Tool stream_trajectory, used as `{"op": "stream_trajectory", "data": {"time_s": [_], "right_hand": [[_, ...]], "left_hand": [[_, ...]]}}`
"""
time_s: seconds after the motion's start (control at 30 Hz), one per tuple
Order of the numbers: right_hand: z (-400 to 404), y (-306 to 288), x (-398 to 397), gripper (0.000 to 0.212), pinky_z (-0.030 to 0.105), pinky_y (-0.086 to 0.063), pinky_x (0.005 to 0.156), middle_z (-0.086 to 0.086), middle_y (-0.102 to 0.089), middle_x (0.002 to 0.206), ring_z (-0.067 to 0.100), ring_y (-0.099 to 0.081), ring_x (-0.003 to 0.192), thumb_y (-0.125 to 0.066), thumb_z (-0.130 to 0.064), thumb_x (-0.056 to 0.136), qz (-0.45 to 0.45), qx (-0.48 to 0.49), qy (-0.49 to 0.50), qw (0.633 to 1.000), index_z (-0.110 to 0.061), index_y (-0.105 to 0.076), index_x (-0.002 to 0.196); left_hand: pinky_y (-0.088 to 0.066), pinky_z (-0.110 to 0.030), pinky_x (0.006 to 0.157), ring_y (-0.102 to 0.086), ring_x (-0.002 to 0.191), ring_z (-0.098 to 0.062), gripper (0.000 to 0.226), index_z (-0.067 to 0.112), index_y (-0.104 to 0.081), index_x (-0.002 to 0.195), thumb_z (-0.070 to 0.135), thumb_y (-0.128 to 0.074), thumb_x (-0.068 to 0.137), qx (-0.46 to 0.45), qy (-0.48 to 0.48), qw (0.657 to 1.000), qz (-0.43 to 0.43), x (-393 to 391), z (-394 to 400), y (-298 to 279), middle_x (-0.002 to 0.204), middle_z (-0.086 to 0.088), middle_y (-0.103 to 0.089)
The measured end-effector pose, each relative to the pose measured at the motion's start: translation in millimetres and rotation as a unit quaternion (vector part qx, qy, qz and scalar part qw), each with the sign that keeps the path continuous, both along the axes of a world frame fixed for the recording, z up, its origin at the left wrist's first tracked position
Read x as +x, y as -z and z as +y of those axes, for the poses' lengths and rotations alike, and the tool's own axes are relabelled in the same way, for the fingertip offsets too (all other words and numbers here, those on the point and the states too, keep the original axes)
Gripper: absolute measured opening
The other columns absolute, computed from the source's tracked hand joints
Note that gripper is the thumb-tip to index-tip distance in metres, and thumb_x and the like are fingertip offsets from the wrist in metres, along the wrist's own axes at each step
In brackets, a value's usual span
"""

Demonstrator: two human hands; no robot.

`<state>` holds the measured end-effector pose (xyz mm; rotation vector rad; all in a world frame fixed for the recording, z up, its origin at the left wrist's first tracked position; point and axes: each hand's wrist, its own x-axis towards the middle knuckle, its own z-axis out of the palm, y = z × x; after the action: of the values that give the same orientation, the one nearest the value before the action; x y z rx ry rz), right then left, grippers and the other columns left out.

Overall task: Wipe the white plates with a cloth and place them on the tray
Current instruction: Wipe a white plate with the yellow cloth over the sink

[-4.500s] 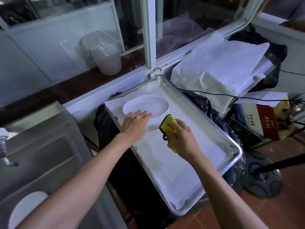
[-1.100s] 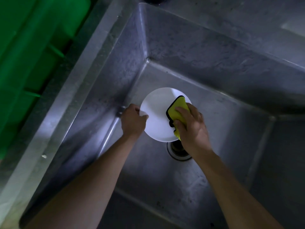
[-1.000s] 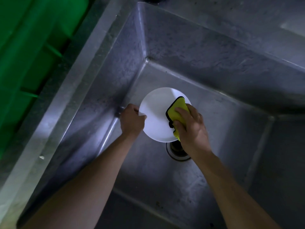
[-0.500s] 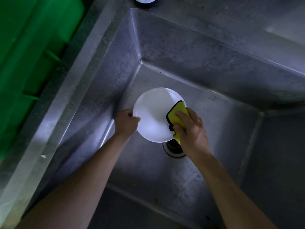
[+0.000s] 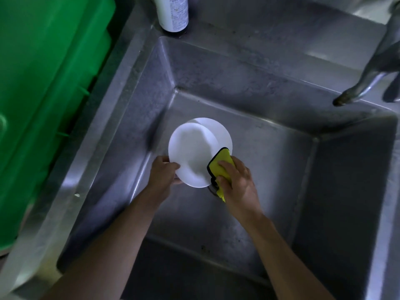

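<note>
— Head view, looking down: what are your hands doing?

— I grip the near-left rim of a white plate (image 5: 190, 154) with my left hand (image 5: 163, 174), thumb curled over the top edge and fingers underneath. My right hand (image 5: 237, 180) is bent over a yellow cloth (image 5: 221, 164) with a dark border, fingers pressing it onto the plate's right edge.

— Where is that plate?

— I hold it tilted inside the steel sink (image 5: 270, 68), above the basin floor. A second white plate (image 5: 218, 131) shows behind it, peeking out along the far-right side. I cannot tell whether the two touch.

— And around you?

— A tap spout (image 5: 357, 92) reaches over the sink's far-right corner. A dark bottle (image 5: 173, 11) with a white label stands on the sink's back ledge, at the far-left corner. A green plastic crate (image 5: 43, 94) sits just beside the sink's left rim. My right hand and the cloth cover the plate's near-right part.
</note>
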<state>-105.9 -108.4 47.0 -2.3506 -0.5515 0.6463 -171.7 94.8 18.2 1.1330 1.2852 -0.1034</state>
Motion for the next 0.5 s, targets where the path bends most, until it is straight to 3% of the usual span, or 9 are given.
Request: {"op": "stream_trajectory", "data": {"time_s": [0.13,0.3,0.43,0.5], "right_hand": [[-7.0,-22.7,-11.4,0.042,0.045,-0.047,0.099,0.003,-0.046,0.147,0.031,-0.044,0.129,-0.06,-0.017,0.095,-0.002,0.003,-0.019,1.0,-0.025,-0.054,0.135],[-17.6,-60.3,-24.8,0.047,0.041,-0.051,0.092,0.001,-0.047,0.144,0.027,-0.044,0.128,-0.058,-0.015,0.094,0.007,0.025,-0.03,0.999,-0.025,-0.05,0.139],[-23.9,-91.5,-33.1,0.037,0.046,-0.056,0.084,0.004,-0.05,0.136,0.032,-0.05,0.119,-0.058,-0.01,0.093,0.008,0.022,-0.039,0.999,-0.017,-0.058,0.129],[-26.0,-106.0,-41.1,0.033,0.047,-0.053,0.089,0.003,-0.046,0.144,0.032,-0.044,0.127,-0.056,-0.013,0.096,-0.006,-0.002,-0.071,0.997,-0.017,-0.06,0.128]], "left_hand": [[-0.06,-0.035,0.055,-0.064,0.108,-0.037,0.051,0.009,-0.049,0.132,-0.011,-0.051,0.085,-0.006,-0.015,1.0,-0.016,1.6,-13.0,-21.1,0.13,-0.012,-0.055],[-0.059,-0.035,0.054,-0.068,0.093,-0.033,0.054,0.021,-0.064,0.117,-0.015,-0.046,0.082,-0.047,-0.029,0.998,-0.037,-11.3,-24.5,-59.7,0.112,-0.01,-0.068],[-0.06,-0.036,0.058,-0.069,0.094,-0.031,0.055,0.023,-0.068,0.117,-0.013,-0.046,0.082,-0.06,0.012,0.997,-0.054,-30.0,-35.5,-87.0,0.111,-0.009,-0.07],[-0.061,-0.037,0.06,-0.073,0.09,-0.03,0.056,0.023,-0.069,0.122,-0.011,-0.048,0.083,-0.07,0.038,0.995,-0.061,-39.0,-39.9,-101.7,0.109,-0.01,-0.072]]}}
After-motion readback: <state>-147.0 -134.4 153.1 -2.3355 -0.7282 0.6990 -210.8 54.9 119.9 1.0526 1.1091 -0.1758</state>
